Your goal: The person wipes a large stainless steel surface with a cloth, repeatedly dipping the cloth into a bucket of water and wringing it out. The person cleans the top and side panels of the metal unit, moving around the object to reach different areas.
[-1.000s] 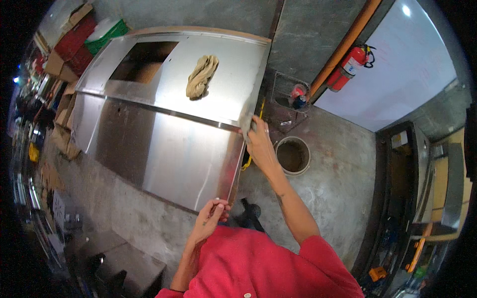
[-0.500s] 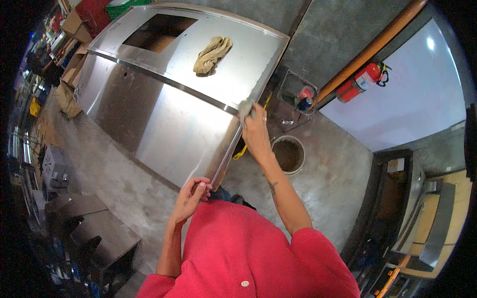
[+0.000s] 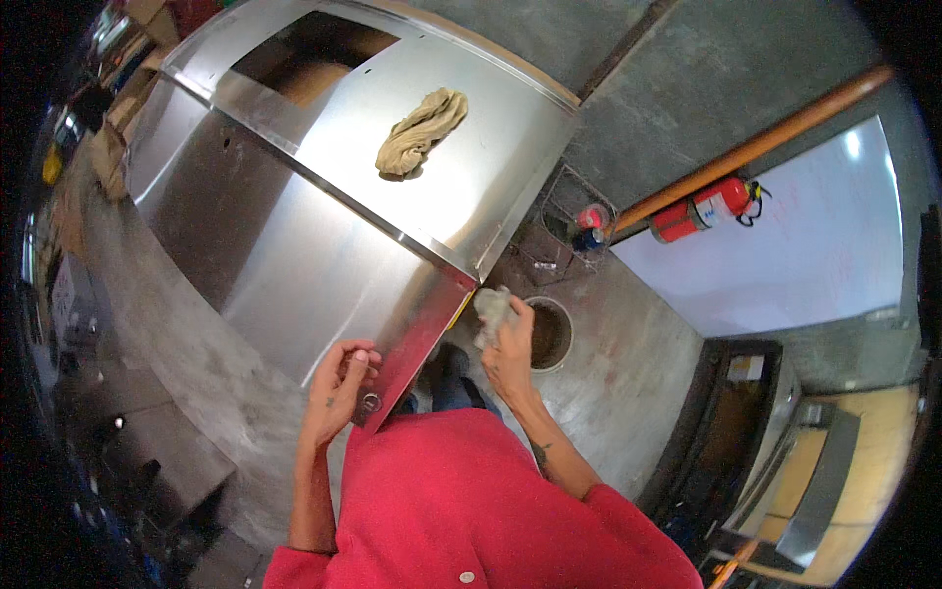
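Observation:
A large stainless-steel cabinet fills the upper left of the view, with a rectangular cutout in its far part. My left hand is at its near corner, fingers curled in and thumb against them; what they hold, if anything, is hidden. My right hand is just off the cabinet's right edge, closed around a crumpled grey rag. The rag hangs over the floor beside a round bucket. A bunched tan cloth lies on the cabinet's far panel. The near right side of the cabinet reflects red.
On the right, a red fire extinguisher is by an orange pipe and a white board. A wire basket with small cans is beyond the bucket. Dark boxy pieces stand at lower left.
My right hand has come off the cabinet's edge with the rag, moving nearer to me. My left hand has shifted slightly left at the corner. The whole view has shifted too.

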Tool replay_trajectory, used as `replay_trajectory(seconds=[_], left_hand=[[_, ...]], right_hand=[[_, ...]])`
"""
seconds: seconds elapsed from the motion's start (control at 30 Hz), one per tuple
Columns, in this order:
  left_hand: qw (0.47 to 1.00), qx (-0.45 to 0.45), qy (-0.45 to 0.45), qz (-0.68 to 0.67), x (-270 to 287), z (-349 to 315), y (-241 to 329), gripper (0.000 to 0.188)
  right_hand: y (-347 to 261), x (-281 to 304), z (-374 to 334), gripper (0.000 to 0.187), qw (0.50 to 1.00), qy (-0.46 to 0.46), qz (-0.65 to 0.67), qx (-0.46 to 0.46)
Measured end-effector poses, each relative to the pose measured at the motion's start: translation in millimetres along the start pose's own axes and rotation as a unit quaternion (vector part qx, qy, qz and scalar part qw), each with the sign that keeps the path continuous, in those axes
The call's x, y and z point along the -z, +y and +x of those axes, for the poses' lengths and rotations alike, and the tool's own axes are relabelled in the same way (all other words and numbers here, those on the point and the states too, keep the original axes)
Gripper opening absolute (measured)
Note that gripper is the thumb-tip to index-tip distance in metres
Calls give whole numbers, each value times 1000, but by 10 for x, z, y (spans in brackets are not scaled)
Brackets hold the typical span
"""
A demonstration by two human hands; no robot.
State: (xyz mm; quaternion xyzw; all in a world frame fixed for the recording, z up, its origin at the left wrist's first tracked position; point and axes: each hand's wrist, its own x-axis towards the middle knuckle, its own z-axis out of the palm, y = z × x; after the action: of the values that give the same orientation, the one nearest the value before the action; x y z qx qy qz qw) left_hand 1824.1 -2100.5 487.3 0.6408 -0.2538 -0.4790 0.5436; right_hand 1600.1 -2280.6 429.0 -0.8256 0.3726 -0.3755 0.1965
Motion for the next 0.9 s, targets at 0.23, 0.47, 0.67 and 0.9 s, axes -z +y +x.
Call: replay_trajectory(seconds=[0.23,0.47,0.67,0.9], left_hand=[[995,5,99,-26,-320,380,260,27],[973,30,217,-76,-975,599,350,26],[946,58,300,-112,-1472,645,454,26],[926,47,349,-137,-1656,850,394,27]], right_hand=[[71,731,1356,21,970,-131,128,-161],[386,677,2208,26,920,-362,119,89],[400,383,2217,32,843,-453,37,289],[394,161,2047,39,846,-421,20,326]])
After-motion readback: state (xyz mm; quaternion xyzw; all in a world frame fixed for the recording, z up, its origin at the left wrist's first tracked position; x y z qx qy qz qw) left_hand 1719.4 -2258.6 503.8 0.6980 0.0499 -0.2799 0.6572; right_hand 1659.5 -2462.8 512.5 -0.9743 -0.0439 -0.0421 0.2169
